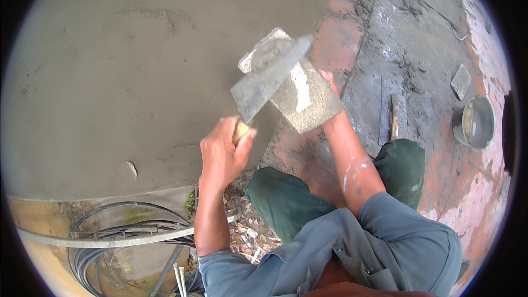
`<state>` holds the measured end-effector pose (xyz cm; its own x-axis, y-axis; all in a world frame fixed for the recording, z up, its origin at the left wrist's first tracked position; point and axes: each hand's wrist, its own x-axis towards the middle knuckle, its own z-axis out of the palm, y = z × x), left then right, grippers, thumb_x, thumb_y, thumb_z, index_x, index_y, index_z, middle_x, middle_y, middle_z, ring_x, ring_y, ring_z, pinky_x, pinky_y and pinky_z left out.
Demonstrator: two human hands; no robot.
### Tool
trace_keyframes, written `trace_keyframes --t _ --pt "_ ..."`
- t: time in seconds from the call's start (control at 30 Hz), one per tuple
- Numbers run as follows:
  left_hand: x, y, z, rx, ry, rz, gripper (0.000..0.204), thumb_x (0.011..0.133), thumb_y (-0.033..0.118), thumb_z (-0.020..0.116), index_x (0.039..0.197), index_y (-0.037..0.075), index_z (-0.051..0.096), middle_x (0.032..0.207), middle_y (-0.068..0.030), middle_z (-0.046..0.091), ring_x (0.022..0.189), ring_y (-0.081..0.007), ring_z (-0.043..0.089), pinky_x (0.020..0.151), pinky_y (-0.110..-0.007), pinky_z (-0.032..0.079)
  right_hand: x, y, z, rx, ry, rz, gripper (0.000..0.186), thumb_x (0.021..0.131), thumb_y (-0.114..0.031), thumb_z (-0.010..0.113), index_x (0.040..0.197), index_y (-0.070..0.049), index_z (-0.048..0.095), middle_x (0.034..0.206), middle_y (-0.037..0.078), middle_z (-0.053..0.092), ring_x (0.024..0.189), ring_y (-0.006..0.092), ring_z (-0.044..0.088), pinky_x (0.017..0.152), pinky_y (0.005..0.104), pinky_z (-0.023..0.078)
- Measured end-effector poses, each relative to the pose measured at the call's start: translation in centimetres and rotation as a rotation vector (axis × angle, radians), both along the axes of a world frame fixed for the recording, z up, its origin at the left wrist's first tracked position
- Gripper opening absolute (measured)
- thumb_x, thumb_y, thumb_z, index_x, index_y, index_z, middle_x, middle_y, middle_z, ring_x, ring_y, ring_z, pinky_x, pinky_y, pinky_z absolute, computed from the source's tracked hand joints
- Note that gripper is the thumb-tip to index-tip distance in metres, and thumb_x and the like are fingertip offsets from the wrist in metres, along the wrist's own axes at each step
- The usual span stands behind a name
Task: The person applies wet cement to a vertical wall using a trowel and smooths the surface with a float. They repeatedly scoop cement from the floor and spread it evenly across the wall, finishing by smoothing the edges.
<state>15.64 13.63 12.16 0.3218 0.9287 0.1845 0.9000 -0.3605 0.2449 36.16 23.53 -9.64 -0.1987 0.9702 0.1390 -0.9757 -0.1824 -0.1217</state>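
My left hand [223,148] grips the pale wooden handle [240,131] of a steel trowel, whose blade [261,88] points up and to the right across a cement-crusted, squarish tool [313,104]. My right hand [331,80] holds this tool from behind on its right side, most of the fingers hidden by it. Both tools are raised in front of me beside a broad, smoothed layer of wet grey cement [110,60], which fills the upper left of the view.
A mortar-smeared red floor [335,44] runs along the right, with a grey bucket [481,126], a small flat slab [461,81] and a wooden-handled tool [394,115]. Coiled black hoses [132,203], a long pale strip [154,241] and rubble [258,242] lie at lower left and centre.
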Motion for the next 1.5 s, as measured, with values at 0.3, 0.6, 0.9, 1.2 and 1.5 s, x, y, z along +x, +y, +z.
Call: trace_keyframes --t 0.3,0.6,0.9,1.2,1.5 --pt "0.1 10.8 2.5 0.024 -0.179 0.387 0.027 0.100 0.027 0.063 0.097 0.001 0.057 0.074 -0.0132 0.062 0.065 -0.0269 0.063 0.058 -0.040 0.050 -0.4 1.7 0.4 -0.029 0.136 0.020 0.060 0.102 -0.042 0.038 0.145 -0.004 0.052 0.132 0.020 0.065 0.108 0.0408 0.069 0.085 0.0610 0.061" --pt "0.1 10.3 13.5 0.055 -0.563 0.437 0.023 0.102 0.028 0.062 0.095 0.007 0.065 0.070 -0.0018 0.063 0.055 -0.0072 0.058 0.045 -0.024 0.050 0.8 3.2 -1.3 -0.157 0.078 -0.121 0.059 0.101 -0.040 0.041 0.146 -0.003 0.052 0.134 0.020 0.064 0.113 0.0409 0.068 0.086 0.0576 0.061" --pt "-0.7 10.8 13.7 0.429 -0.312 0.410 0.027 0.107 0.031 0.055 0.091 0.009 0.059 0.071 -0.0004 0.058 0.058 -0.0074 0.058 0.050 -0.025 0.051 1.1 2.9 0.1 -0.277 0.279 -0.031 0.063 0.099 -0.044 0.042 0.149 -0.005 0.049 0.138 0.020 0.062 0.114 0.0423 0.067 0.086 0.0584 0.061" --pt "-3.8 6.1 7.2 -0.067 -0.583 0.487 0.024 0.102 0.028 0.065 0.094 0.006 0.060 0.071 0.0005 0.058 0.058 -0.0069 0.055 0.047 -0.025 0.045 0.9 1.8 1.4 -0.091 0.164 0.033 0.078 0.090 -0.057 0.046 0.154 -0.013 0.043 0.142 0.024 0.057 0.108 0.0534 0.065 0.075 0.0645 0.061" --pt "-5.7 4.8 18.0 0.475 -0.324 0.342 0.034 0.107 0.043 0.054 0.095 0.011 0.061 0.072 0.0014 0.061 0.059 -0.0061 0.059 0.049 -0.024 0.051 0.9 3.1 -1.7 0.028 0.139 0.102 0.076 0.090 -0.056 0.049 0.154 -0.015 0.044 0.142 0.021 0.058 0.113 0.0475 0.065 0.085 0.0632 0.059"
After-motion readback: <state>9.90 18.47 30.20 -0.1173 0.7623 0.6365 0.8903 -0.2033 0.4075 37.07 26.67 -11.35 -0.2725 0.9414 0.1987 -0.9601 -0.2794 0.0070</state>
